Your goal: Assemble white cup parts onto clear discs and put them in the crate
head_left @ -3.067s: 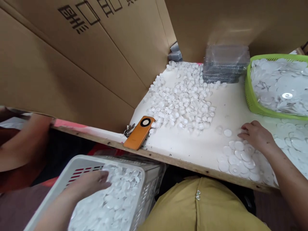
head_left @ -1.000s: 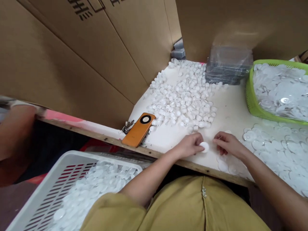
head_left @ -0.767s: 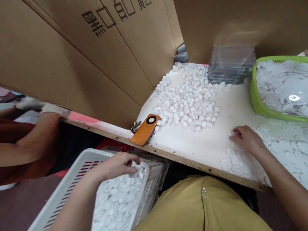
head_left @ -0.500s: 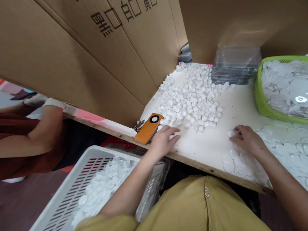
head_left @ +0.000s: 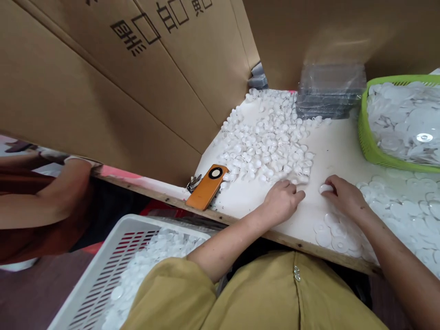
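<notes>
My right hand [head_left: 343,195] pinches a small white plastic disc [head_left: 326,188] between thumb and fingers, just above the table. My left hand [head_left: 283,200] is at the near edge of a heap of small white plastic caps [head_left: 264,142], its fingers drawn together. Whatever those fingers hold, if anything, is hidden. Flat white discs [head_left: 338,233] lie below my right hand, and more thin round discs [head_left: 409,211] spread over the table to the right.
An orange phone [head_left: 207,187] and keys [head_left: 193,183] lie at the table's left edge. A green basket [head_left: 365,133] of white discs, clear plastic bags [head_left: 330,94] and cardboard walls [head_left: 165,91] surround the heap. A white basket [head_left: 113,238] stands below; another person's arm [head_left: 58,192] is left.
My left hand has moved right, from beside the phone to near my right hand, and its fingers have closed. My right hand still holds the disc. The view has shifted slightly.
</notes>
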